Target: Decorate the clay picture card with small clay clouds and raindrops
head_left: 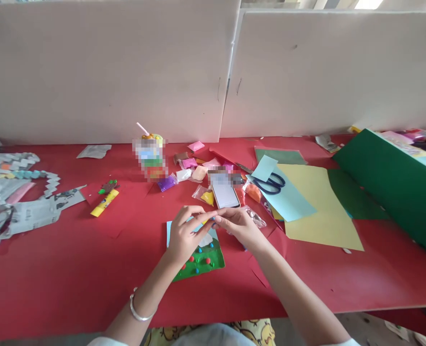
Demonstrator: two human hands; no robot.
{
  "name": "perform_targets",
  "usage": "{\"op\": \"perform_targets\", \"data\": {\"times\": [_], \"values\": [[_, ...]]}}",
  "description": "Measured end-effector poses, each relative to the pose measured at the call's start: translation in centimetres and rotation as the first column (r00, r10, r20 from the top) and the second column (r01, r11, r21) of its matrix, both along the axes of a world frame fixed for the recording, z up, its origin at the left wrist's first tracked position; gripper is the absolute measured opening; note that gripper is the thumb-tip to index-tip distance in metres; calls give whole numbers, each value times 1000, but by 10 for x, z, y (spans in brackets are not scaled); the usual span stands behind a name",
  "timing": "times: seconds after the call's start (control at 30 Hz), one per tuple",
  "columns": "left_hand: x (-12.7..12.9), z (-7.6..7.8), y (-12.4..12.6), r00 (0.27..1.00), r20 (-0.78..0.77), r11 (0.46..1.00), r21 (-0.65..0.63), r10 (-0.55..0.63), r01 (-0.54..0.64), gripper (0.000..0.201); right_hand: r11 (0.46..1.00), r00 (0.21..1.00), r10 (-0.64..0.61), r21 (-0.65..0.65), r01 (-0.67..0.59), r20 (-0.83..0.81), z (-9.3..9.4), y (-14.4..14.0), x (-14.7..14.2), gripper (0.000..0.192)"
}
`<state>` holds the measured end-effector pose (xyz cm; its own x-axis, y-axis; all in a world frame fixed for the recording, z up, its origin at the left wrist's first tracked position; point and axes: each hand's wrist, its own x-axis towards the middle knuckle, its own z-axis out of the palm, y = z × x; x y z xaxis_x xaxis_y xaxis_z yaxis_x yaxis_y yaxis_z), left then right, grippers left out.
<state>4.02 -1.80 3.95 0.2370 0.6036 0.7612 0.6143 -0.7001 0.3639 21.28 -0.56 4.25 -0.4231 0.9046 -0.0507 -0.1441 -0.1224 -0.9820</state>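
Your two hands meet just above the clay picture (200,259), a small card covered in green clay with red and blue dots, which lies flat on the red worktop (72,269) right in front of you. Your left hand (186,235) hovers over the card's upper left part, its thumb and forefinger brought together in a pinching grip; whatever sits between them is too small to make out. Your right hand (240,226) comes in from the card's right side, its fingertips (218,220) pressed together and touching those of your left, so both grips are closed on one tiny spot above the card's top edge. A silver bangle (141,310) circles your left wrist, nearer to you than the card.

Just beyond the card lies a phone (224,194), flat, with small bags of coloured clay (189,170) scattered around and behind it. To the right of the card, sheets of yellow paper (321,206) and light blue paper (288,199) overlap, and blue scissors (270,183) rest on the blue sheet. Well to the card's left lies a yellow glue stick (105,203), and past it a heap of folded newspaper (14,192). Farthest back, behind the clay bags, white partition boards (126,72) stand upright along the worktop's far edge.
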Motion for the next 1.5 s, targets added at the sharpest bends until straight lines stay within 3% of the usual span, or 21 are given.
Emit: {"op": "perform_targets", "data": {"times": [0.13,0.27,0.6,0.77,1.1,1.27,1.4,1.5], "values": [[-2,-10,2,999,-41,1000,17,-9,10,31,993,995,-73,-101,66,-63,-15,3,-3,28],[-4,-13,3,999,-45,1000,25,-2,3,23,990,991,-98,-114,86,-96,-23,4,-5,26],[3,-20,4,998,-58,998,64,-1,4,16,988,999,-28,-156,22,-39,-26,4,5,30],[1,-20,3,996,-84,998,50,-23,27,14,991,1000,13,-134,-12,5,-31,5,8,33],[-3,-21,3,994,-104,999,31,-21,25,14,997,994,-40,-63,46,101,-25,0,9,32],[-12,-20,5,999,46,994,-111,19,-13,13,990,984,-136,-15,138,113,-26,1,13,28],[-24,-22,8,959,262,963,-267,112,-40,8,973,965,-227,-6,230,129,-29,3,16,28],[-30,-25,9,939,323,949,-314,117,-10,8,970,948,-243,75,232,206,-29,3,16,29]]}}
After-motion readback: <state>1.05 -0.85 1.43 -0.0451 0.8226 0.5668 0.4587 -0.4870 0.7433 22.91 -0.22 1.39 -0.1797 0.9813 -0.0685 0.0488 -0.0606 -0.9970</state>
